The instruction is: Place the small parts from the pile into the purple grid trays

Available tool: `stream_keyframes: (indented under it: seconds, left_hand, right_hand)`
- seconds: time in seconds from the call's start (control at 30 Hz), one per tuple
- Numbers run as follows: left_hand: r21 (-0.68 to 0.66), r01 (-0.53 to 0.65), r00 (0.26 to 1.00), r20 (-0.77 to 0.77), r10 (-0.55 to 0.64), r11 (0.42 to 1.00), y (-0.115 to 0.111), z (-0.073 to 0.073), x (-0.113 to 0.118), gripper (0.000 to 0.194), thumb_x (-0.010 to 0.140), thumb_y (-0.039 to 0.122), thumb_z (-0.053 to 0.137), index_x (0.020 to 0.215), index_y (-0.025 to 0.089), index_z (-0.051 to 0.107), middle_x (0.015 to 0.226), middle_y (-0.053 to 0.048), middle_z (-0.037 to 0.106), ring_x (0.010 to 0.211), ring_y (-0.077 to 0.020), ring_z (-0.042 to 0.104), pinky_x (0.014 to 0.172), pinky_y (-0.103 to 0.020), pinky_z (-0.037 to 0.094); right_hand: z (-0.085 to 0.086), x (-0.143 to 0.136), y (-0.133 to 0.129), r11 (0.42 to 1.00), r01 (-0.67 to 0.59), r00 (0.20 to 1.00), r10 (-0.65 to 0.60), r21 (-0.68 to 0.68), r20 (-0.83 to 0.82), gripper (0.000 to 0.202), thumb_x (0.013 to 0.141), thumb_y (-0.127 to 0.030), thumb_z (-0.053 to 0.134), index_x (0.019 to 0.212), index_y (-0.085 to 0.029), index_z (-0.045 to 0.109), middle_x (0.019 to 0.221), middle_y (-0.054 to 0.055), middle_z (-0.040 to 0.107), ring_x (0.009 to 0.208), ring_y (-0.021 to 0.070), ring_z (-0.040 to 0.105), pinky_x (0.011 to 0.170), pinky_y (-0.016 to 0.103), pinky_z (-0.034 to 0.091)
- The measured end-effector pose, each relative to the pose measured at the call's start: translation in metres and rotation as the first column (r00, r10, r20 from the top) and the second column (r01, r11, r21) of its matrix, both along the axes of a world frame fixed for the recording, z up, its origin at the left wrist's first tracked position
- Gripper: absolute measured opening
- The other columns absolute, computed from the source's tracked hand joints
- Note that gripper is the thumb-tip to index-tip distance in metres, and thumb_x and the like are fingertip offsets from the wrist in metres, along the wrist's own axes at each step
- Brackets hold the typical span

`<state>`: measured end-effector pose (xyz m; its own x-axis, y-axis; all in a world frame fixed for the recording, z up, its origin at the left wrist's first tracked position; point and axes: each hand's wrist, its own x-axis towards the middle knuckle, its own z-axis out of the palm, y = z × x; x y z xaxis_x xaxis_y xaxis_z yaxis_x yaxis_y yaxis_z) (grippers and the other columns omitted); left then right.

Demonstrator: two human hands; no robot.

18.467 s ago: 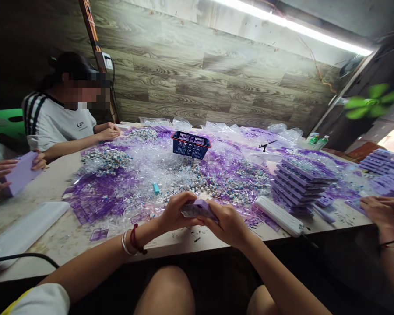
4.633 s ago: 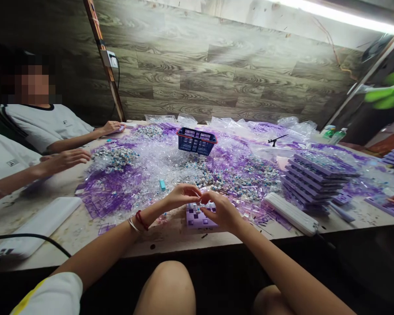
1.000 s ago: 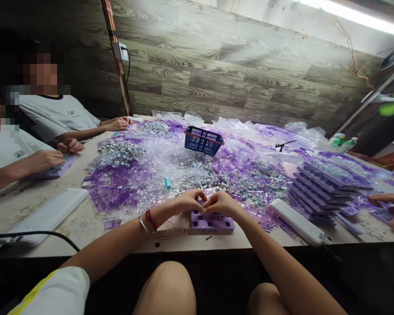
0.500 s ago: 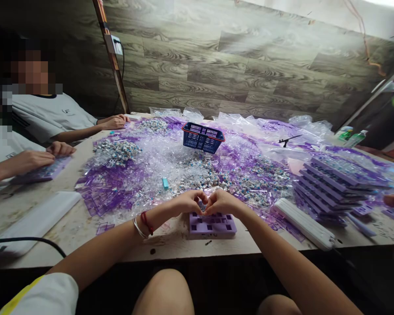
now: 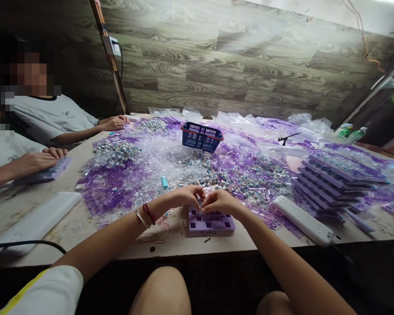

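A purple tray with square holes (image 5: pixel 211 226) lies flat on the table in front of me. My left hand (image 5: pixel 192 195) is over its back left part, thumb and forefinger curled together. My right hand (image 5: pixel 220 202) meets it from the other side in a pinch, its fingertips close to the left ones. Whatever is between the fingertips is too small to make out. Small clear and grey pieces show in the tray's back part, partly hidden by my hands. Just behind the hands spreads a heap of small white and blue parts (image 5: pixel 197 169).
A dark blue basket (image 5: pixel 202 139) stands in the loose parts. Stacked purple trays (image 5: pixel 328 186) and a white power strip (image 5: pixel 302 220) are on the right. A long white bar (image 5: pixel 39 218) lies left. Two people sit at left, their hands (image 5: pixel 36 162) on a tray.
My fingers have shifted slightly left and lower over the tray, still pinched together. At the left, the nearer person's hands have moved a little; at the right edge, another hand has drawn back.
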<state>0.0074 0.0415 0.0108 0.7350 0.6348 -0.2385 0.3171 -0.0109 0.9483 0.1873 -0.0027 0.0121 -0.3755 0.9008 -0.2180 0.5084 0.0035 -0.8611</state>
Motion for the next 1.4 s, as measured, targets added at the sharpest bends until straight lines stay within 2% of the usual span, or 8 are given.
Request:
stream_keyframes:
  seconds: [0.37, 0.53, 0.67, 1.03, 1.17, 1.23, 1.3, 1.4]
  left_hand:
    - [0.027, -0.009, 0.998, -0.067, 0.011, 1.000, -0.001, 0.007, 0.003, 0.032, 0.045, 0.010, 0.069, 0.074, 0.016, 0.056, 0.070, 0.005, 0.054, 0.064, -0.0114, 0.048, 0.056, -0.022, 0.035]
    - [0.036, -0.012, 0.998, -0.063, 0.014, 0.999, -0.009, 0.004, 0.004, 0.025, 0.049, 0.012, 0.063, 0.070, 0.016, 0.051, 0.062, 0.006, 0.047, 0.059, -0.0108, 0.042, 0.052, -0.021, 0.031]
    - [0.160, -0.060, 0.995, -0.069, 0.072, 0.985, -0.014, 0.001, 0.003, 0.026, 0.047, 0.008, 0.054, 0.071, 0.016, 0.052, 0.063, 0.005, 0.044, 0.060, -0.0108, 0.039, 0.049, -0.021, 0.025]
    - [0.095, -0.116, 0.992, -0.041, 0.121, 0.989, -0.020, -0.001, 0.003, 0.027, 0.048, 0.011, 0.053, 0.075, 0.016, 0.054, 0.057, 0.006, 0.038, 0.057, -0.0110, 0.037, 0.048, -0.021, 0.023]
    - [0.121, -0.138, 0.987, -0.060, 0.146, 0.983, -0.021, -0.003, 0.004, 0.030, 0.047, 0.012, 0.051, 0.076, 0.016, 0.055, 0.057, 0.006, 0.036, 0.056, -0.0111, 0.036, 0.048, -0.021, 0.022]
    - [0.143, -0.138, 0.987, -0.067, 0.149, 0.980, -0.022, -0.003, 0.004, 0.030, 0.047, 0.012, 0.049, 0.076, 0.016, 0.055, 0.057, 0.006, 0.036, 0.056, -0.0112, 0.035, 0.047, -0.021, 0.021]
    - [0.177, -0.138, 0.987, -0.060, 0.150, 0.974, -0.022, -0.002, 0.004, 0.029, 0.047, 0.012, 0.048, 0.075, 0.017, 0.054, 0.058, 0.005, 0.037, 0.056, -0.0113, 0.036, 0.048, -0.022, 0.021]
    - [0.200, -0.140, 0.986, -0.057, 0.154, 0.970, -0.023, -0.002, 0.004, 0.028, 0.047, 0.013, 0.048, 0.074, 0.017, 0.054, 0.060, 0.005, 0.038, 0.057, -0.0115, 0.037, 0.048, -0.021, 0.023]
  right_hand:
    - [0.015, -0.005, -0.002, 1.000, -0.021, 0.994, 0.022, -0.016, 0.111, 0.016, 0.061, -0.023, 0.071, 0.072, -0.013, 0.078, 0.058, 0.002, 0.068, 0.052, 0.0106, 0.052, 0.051, 0.021, 0.037]
    - [0.016, -0.008, -0.015, 0.987, -0.013, 0.934, -0.044, 0.159, 0.354, 0.009, 0.062, -0.016, 0.068, 0.063, -0.015, 0.077, 0.051, 0.001, 0.065, 0.049, 0.0106, 0.050, 0.046, 0.021, 0.031]
    - [0.012, -0.004, -0.020, 0.980, -0.024, 0.957, -0.035, 0.198, 0.287, 0.011, 0.066, -0.017, 0.067, 0.069, -0.016, 0.078, 0.060, 0.002, 0.070, 0.053, 0.0121, 0.054, 0.049, 0.021, 0.034]
    - [0.006, 0.003, -0.017, 0.970, -0.051, 0.989, 0.016, 0.239, 0.150, 0.014, 0.068, -0.020, 0.065, 0.074, -0.015, 0.077, 0.066, 0.003, 0.071, 0.061, 0.0141, 0.059, 0.055, 0.022, 0.039]
    - [0.027, 0.025, -0.023, 0.967, 0.061, 0.995, -0.080, 0.248, 0.067, 0.019, 0.074, -0.024, 0.059, 0.080, -0.014, 0.074, 0.076, 0.005, 0.072, 0.068, 0.0160, 0.062, 0.061, 0.023, 0.045]
    - [0.045, 0.049, -0.035, 0.933, 0.148, 0.963, -0.211, 0.328, 0.165, 0.020, 0.077, -0.026, 0.058, 0.083, -0.015, 0.074, 0.081, 0.006, 0.072, 0.071, 0.0173, 0.063, 0.064, 0.025, 0.046]
    - [0.062, 0.075, -0.055, 0.873, 0.223, 0.860, -0.386, 0.434, 0.333, 0.016, 0.077, -0.025, 0.058, 0.076, -0.017, 0.072, 0.076, 0.006, 0.071, 0.068, 0.0179, 0.062, 0.062, 0.026, 0.044]
    - [0.072, 0.104, -0.090, 0.907, 0.223, 0.731, -0.398, 0.358, 0.554, 0.007, 0.071, -0.022, 0.063, 0.070, -0.018, 0.069, 0.071, 0.006, 0.070, 0.067, 0.0185, 0.062, 0.058, 0.025, 0.041]
